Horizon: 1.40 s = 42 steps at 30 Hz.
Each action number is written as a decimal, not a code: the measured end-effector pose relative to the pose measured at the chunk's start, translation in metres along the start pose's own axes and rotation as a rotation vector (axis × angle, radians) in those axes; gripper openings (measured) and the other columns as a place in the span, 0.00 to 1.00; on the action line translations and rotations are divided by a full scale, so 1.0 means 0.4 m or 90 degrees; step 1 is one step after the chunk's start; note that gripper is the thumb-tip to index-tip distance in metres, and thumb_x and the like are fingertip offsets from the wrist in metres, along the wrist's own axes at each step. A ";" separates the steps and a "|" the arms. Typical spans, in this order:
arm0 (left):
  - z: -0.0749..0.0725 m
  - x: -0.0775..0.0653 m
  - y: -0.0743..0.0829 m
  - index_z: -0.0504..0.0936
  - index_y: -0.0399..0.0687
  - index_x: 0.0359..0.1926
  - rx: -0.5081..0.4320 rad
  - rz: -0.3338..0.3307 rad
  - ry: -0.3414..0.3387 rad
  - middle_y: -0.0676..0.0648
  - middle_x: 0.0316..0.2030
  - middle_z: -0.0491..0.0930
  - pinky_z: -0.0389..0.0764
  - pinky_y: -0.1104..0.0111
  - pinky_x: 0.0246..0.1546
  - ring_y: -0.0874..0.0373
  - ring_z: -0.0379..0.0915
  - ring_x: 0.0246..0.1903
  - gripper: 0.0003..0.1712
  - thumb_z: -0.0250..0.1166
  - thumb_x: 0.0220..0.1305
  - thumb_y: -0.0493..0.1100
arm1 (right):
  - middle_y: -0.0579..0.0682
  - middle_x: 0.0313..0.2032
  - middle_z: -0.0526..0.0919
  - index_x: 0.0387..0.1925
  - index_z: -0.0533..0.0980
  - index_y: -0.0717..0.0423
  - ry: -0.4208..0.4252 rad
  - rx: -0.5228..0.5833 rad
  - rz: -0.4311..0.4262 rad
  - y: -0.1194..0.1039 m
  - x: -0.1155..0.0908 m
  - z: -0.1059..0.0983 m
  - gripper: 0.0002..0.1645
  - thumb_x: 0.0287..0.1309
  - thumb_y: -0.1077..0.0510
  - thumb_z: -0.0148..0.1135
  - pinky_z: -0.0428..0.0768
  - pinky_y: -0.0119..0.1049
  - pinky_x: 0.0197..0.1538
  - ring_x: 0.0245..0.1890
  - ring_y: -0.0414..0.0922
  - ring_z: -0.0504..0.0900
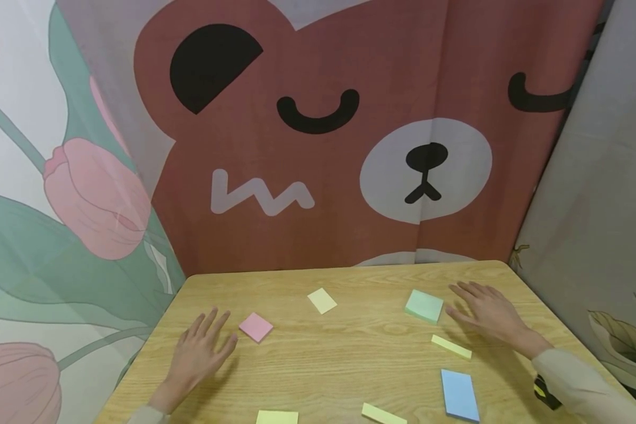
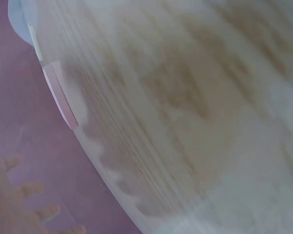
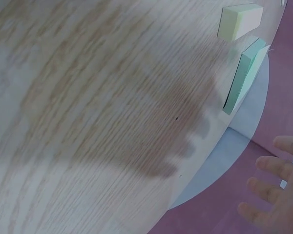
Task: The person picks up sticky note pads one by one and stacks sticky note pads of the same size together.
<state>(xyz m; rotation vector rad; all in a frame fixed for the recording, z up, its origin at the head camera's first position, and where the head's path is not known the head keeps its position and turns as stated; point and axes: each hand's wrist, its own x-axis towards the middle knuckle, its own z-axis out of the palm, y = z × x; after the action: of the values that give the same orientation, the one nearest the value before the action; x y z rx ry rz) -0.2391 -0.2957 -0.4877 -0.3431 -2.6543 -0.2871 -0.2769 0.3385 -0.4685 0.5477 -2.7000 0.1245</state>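
Observation:
My left hand [image 1: 198, 351] hovers over the left side of the wooden table with its fingers spread, holding nothing. Just right of it lies a pink sticky note pad [image 1: 256, 327], also seen edge-on in the left wrist view. On the right side my right hand [image 1: 489, 313] is held above the table, fingers extended and empty. Its thumb is close to a green sticky note pad [image 1: 424, 306]. Below that pad is a narrow yellow sticky note pad [image 1: 451, 347], and nearer to me lies a blue sticky note pad [image 1: 460, 395]. Shadows of both hands fall on the tabletop.
A pale yellow square pad [image 1: 322, 300] lies toward the back of the table [image 1: 344, 359]. At the near edge are another yellow pad [image 1: 277, 417] and a second narrow yellow pad [image 1: 384, 414]. A bear-print curtain [image 1: 339, 153] hangs behind, with patterned cloths at both sides.

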 end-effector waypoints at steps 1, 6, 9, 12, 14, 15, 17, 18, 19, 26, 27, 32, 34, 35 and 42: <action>0.001 -0.001 0.001 0.72 0.50 0.69 -0.001 0.003 0.001 0.38 0.69 0.66 0.64 0.33 0.55 0.33 0.60 0.65 0.35 0.58 0.68 0.63 | 0.67 0.61 0.73 0.65 0.72 0.61 0.001 -0.001 0.000 0.000 0.001 0.000 0.41 0.62 0.36 0.61 0.64 0.66 0.60 0.60 0.67 0.70; 0.006 -0.005 0.011 0.73 0.49 0.67 -0.012 0.026 0.019 0.37 0.66 0.69 0.66 0.33 0.54 0.32 0.62 0.64 0.34 0.61 0.66 0.61 | 0.67 0.60 0.74 0.64 0.73 0.61 0.013 -0.003 -0.010 -0.004 0.006 0.006 0.40 0.62 0.37 0.62 0.65 0.66 0.60 0.60 0.66 0.71; 0.010 -0.008 0.017 0.74 0.49 0.66 -0.017 0.040 0.031 0.37 0.65 0.70 0.67 0.35 0.54 0.32 0.64 0.62 0.34 0.62 0.65 0.60 | 0.67 0.59 0.75 0.62 0.74 0.61 0.028 -0.008 -0.025 -0.006 0.009 0.012 0.39 0.60 0.38 0.64 0.67 0.66 0.58 0.58 0.66 0.72; 0.011 -0.010 0.024 0.76 0.50 0.65 -0.020 0.056 0.042 0.37 0.63 0.72 0.69 0.36 0.53 0.32 0.66 0.61 0.33 0.63 0.64 0.60 | 0.67 0.58 0.76 0.62 0.74 0.62 0.032 -0.012 -0.034 -0.008 0.014 0.016 0.39 0.60 0.37 0.64 0.68 0.65 0.57 0.58 0.66 0.73; 0.013 -0.014 0.029 0.76 0.50 0.65 -0.022 0.064 0.042 0.37 0.63 0.72 0.69 0.36 0.52 0.33 0.67 0.60 0.33 0.63 0.64 0.60 | 0.67 0.58 0.76 0.62 0.74 0.62 0.024 -0.010 -0.032 -0.009 0.015 0.018 0.40 0.61 0.37 0.63 0.68 0.65 0.58 0.58 0.66 0.72; 0.014 -0.015 0.031 0.76 0.50 0.65 -0.023 0.066 0.040 0.37 0.63 0.73 0.70 0.37 0.52 0.33 0.67 0.60 0.33 0.63 0.64 0.60 | 0.67 0.58 0.75 0.63 0.74 0.62 0.017 -0.008 -0.031 -0.009 0.015 0.019 0.40 0.61 0.37 0.63 0.67 0.65 0.58 0.58 0.66 0.72; 0.014 -0.017 0.035 0.76 0.50 0.65 -0.025 0.069 0.034 0.37 0.63 0.73 0.70 0.37 0.51 0.33 0.67 0.60 0.33 0.63 0.64 0.60 | 0.67 0.59 0.75 0.63 0.73 0.62 0.006 -0.005 -0.029 -0.008 0.018 0.020 0.40 0.61 0.36 0.62 0.67 0.65 0.59 0.59 0.66 0.72; 0.014 -0.018 0.036 0.76 0.50 0.65 -0.025 0.072 0.032 0.37 0.62 0.73 0.71 0.37 0.51 0.34 0.67 0.59 0.33 0.63 0.64 0.60 | 0.67 0.59 0.75 0.63 0.73 0.62 0.001 -0.004 -0.028 -0.007 0.021 0.021 0.40 0.61 0.37 0.62 0.67 0.65 0.59 0.59 0.66 0.72; 0.014 -0.018 0.037 0.76 0.50 0.65 -0.025 0.072 0.028 0.37 0.62 0.73 0.71 0.38 0.51 0.34 0.67 0.59 0.33 0.63 0.64 0.60 | 0.67 0.59 0.75 0.63 0.73 0.62 -0.001 -0.002 -0.028 -0.007 0.023 0.022 0.40 0.61 0.37 0.62 0.67 0.65 0.59 0.59 0.66 0.72; 0.008 -0.019 0.046 0.76 0.50 0.64 -0.034 0.084 0.033 0.37 0.58 0.75 0.73 0.39 0.49 0.37 0.71 0.56 0.33 0.64 0.63 0.59 | 0.67 0.59 0.75 0.64 0.72 0.63 -0.017 -0.009 -0.032 -0.011 0.039 0.018 0.40 0.62 0.38 0.62 0.67 0.65 0.60 0.59 0.66 0.71; 0.008 -0.021 0.049 0.76 0.50 0.64 -0.039 0.083 0.030 0.37 0.58 0.75 0.73 0.39 0.49 0.37 0.71 0.56 0.32 0.64 0.63 0.59 | 0.67 0.59 0.75 0.64 0.72 0.63 -0.021 -0.010 -0.031 -0.012 0.039 0.017 0.40 0.62 0.39 0.62 0.67 0.64 0.60 0.59 0.66 0.71; 0.012 -0.026 0.064 0.77 0.49 0.63 -0.058 0.083 0.014 0.39 0.53 0.76 0.75 0.41 0.46 0.39 0.73 0.53 0.32 0.65 0.63 0.59 | 0.67 0.59 0.75 0.64 0.72 0.63 -0.020 0.010 -0.028 -0.018 0.048 0.015 0.38 0.63 0.40 0.62 0.69 0.64 0.58 0.58 0.66 0.73; 0.015 -0.029 0.072 0.77 0.49 0.63 -0.063 0.085 0.010 0.41 0.53 0.76 0.75 0.42 0.45 0.40 0.73 0.52 0.32 0.65 0.63 0.59 | 0.67 0.58 0.76 0.63 0.73 0.63 -0.009 0.021 -0.031 -0.020 0.053 0.017 0.37 0.64 0.41 0.62 0.70 0.64 0.57 0.57 0.66 0.74; 0.015 -0.030 0.076 0.77 0.49 0.63 -0.066 0.085 0.009 0.41 0.53 0.76 0.75 0.42 0.45 0.40 0.73 0.52 0.31 0.65 0.63 0.59 | 0.66 0.58 0.76 0.63 0.73 0.63 -0.004 0.027 -0.033 -0.022 0.056 0.018 0.37 0.64 0.41 0.62 0.70 0.64 0.57 0.56 0.66 0.75; 0.009 -0.040 0.097 0.78 0.48 0.62 -0.083 0.090 0.002 0.43 0.54 0.75 0.75 0.42 0.47 0.42 0.72 0.54 0.31 0.65 0.63 0.59 | 0.66 0.59 0.75 0.64 0.72 0.63 -0.016 0.032 -0.044 -0.021 0.064 0.028 0.38 0.64 0.40 0.62 0.70 0.64 0.58 0.57 0.66 0.74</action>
<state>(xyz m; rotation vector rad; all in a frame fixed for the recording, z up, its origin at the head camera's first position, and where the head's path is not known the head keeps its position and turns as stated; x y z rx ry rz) -0.2154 -0.2612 -0.4926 -0.5679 -2.5986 -0.4168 -0.2993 0.3197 -0.4690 0.6604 -2.7047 0.1685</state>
